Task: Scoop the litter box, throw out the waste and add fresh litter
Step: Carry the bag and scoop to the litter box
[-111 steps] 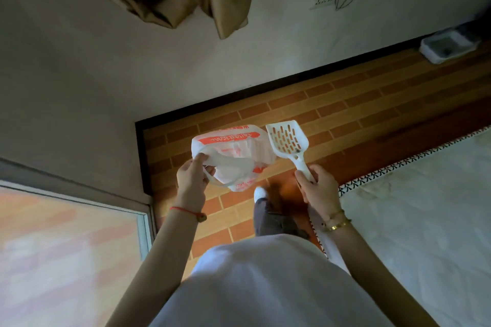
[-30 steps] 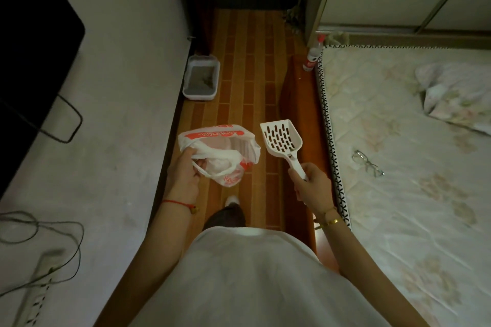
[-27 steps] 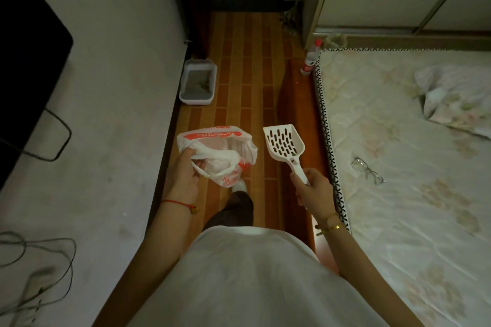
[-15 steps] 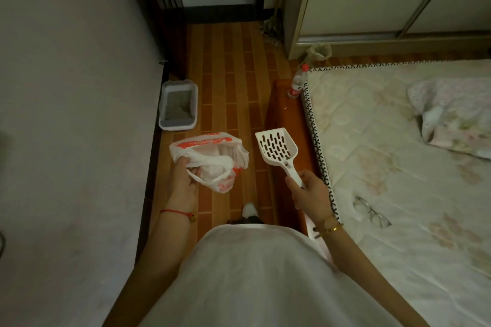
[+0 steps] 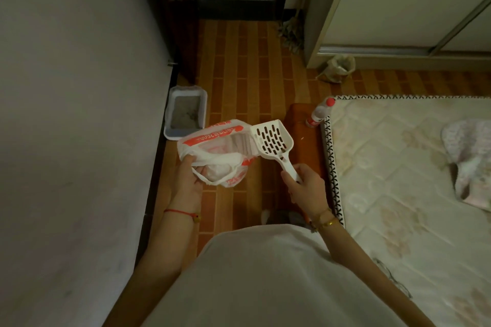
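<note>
Grey wall (image 5: 74, 114) fills the whole left side, meeting the floor at a dark skirting. To the right lies a pale quilted mattress (image 5: 398, 180) with a black-and-white stitched edge and a crumpled floral cloth (image 5: 470, 156) on it. Between them runs a strip of brown brick-patterned floor (image 5: 252, 74), and at its far right end stands a cream wardrobe (image 5: 398, 2) with a sliding door.

The litter box (image 5: 186, 89), a white tray holding grey litter, sits on the floor tight against the foot of the wall, ahead of the person and just beyond the hands. A white plastic bag (image 5: 212, 141) with red print is held in front of it, its mouth gaping upward and hiding the tray's near corner.

The left hand (image 5: 187, 180) has its fingers curled round the bag's bunched rim and handles. The right hand (image 5: 305, 186) is closed round the handle of a white slotted scoop (image 5: 272, 139), whose head tilts up and left against the bag's open edge.

A red-capped bottle (image 5: 317, 114) stands at the mattress corner. A small crumpled bag (image 5: 337, 69) sits at the wardrobe's foot. A red string (image 5: 180, 212) circles the left wrist, a gold bracelet (image 5: 325, 220) the right.
</note>
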Motion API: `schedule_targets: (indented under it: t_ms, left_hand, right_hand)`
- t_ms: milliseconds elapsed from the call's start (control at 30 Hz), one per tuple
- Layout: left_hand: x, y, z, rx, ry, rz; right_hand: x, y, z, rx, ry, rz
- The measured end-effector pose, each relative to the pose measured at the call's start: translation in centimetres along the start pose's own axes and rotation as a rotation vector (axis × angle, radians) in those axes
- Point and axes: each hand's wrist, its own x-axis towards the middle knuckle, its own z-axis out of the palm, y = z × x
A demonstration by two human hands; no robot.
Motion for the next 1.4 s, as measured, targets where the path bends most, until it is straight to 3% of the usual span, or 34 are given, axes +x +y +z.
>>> schedule_targets:
  t_ms: [267,500,733,1033,1400]
  left_hand:
    - [5.5,4.1,4.9,-0.047,0.060,-0.041]
    - [13.3,8.1,9.0,0.180,0.186,0.097]
    - [17.6,14.4,15.4,-0.157,0.282,0.191]
    - [23.7,19.8,18.8,-0.430,0.437,0.144]
    - [30.5,25.1,17.6,-0.548,0.470,0.205]
  right_hand:
    - [11.1,-3.7,1.5,-0.080,-0.144,-0.063]
    - [24.9,-9.4,2.8,-0.153,-0.252,-0.118]
    - [37.4,-16.9,5.0,-0.228,-0.348,-0.209]
    - [46.1,-22.3,10.0,-0.163,-0.479,-0.281]
    - [53.4,-28.2,17.9,-0.173,-0.617,-0.386]
